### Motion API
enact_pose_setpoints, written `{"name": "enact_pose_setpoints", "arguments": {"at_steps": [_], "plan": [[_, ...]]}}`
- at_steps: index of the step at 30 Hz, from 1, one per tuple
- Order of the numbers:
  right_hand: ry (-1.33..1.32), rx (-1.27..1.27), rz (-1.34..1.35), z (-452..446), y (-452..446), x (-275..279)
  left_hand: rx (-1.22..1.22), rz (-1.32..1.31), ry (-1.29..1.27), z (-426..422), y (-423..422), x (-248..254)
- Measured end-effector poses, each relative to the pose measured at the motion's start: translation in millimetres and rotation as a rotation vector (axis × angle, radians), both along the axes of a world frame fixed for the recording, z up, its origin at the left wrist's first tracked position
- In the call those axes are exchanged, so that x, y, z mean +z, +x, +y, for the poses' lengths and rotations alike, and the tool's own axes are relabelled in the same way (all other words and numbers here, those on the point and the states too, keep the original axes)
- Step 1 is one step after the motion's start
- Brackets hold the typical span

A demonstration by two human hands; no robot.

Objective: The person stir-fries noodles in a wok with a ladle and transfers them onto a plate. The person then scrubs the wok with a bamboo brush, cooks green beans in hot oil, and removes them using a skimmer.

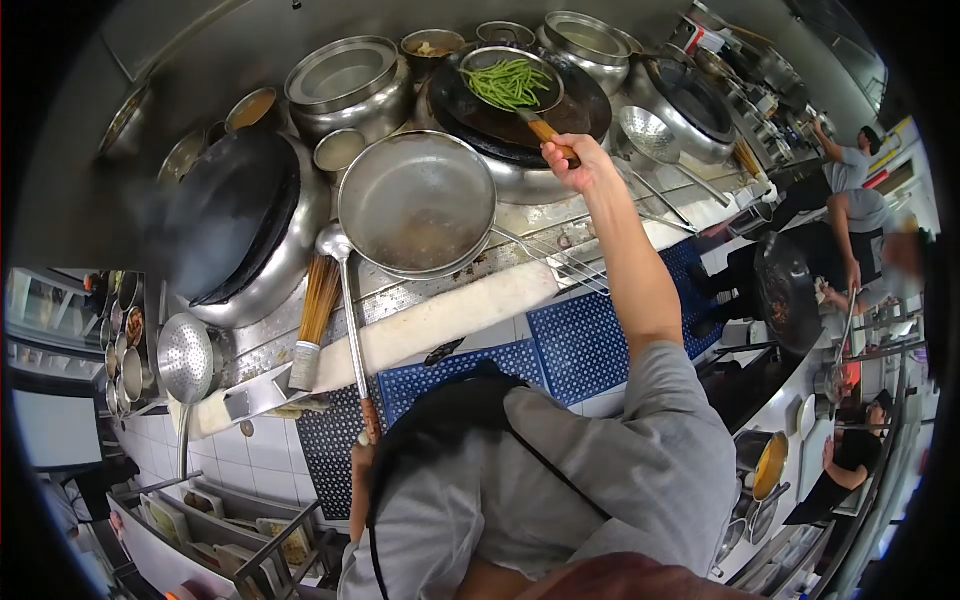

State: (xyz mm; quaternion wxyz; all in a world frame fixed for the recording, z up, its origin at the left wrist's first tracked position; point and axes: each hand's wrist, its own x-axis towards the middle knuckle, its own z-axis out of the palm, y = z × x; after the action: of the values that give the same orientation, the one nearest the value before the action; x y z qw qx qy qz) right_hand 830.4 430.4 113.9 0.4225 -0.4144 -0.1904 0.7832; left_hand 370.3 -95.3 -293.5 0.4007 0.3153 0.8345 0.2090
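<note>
My right hand (577,162) is closed round the wooden handle (545,132) of a round metal strainer (549,97). Green beans (507,83) lie in it, above the dark wok (590,105) at the back. Lower down, my left hand (361,462) is wrapped round the wooden end of a long steel ladle (347,290); my body partly hides that hand. The ladle's bowl rests near the rim of a wide metal basin (417,200). Under the basin, the wire handles (560,258) of another utensil stick out to the right.
On the left steams a large wok (235,220). A bamboo brush (318,310) and a perforated skimmer (186,355) lie by the front edge. Steel pots (345,75) line the back. Another skimmer (650,135) lies right. Other people (860,215) work at the far right.
</note>
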Motion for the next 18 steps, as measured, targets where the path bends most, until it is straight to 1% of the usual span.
{"name": "enact_pose_setpoints", "arguments": {"at_steps": [4, 6, 8, 11, 12, 15, 18], "plan": [[0.016, -0.047, -0.160, -10, 1, 10, -0.027, 0.018, 0.010, 6, -5, 4], [0.128, -0.087, -0.247, -23, 6, 5, -0.048, 0.044, 0.002, 5, -6, 0], [0.283, -0.126, -0.330, -44, 8, -7, -0.075, 0.072, -0.001, 4, -8, -7], [0.303, -0.082, -0.285, -50, 5, -39, -0.115, 0.118, -0.008, -4, -9, -24], [0.285, -0.121, -0.265, -45, 1, -30, -0.121, 0.130, -0.007, -5, -10, -26], [-0.021, -0.004, 0.005, -14, 18, -6, -0.155, 0.161, -0.001, -9, -11, -32], [-0.070, 0.017, 0.000, -18, 17, 6, -0.191, 0.196, 0.021, -5, -14, -32]]}}
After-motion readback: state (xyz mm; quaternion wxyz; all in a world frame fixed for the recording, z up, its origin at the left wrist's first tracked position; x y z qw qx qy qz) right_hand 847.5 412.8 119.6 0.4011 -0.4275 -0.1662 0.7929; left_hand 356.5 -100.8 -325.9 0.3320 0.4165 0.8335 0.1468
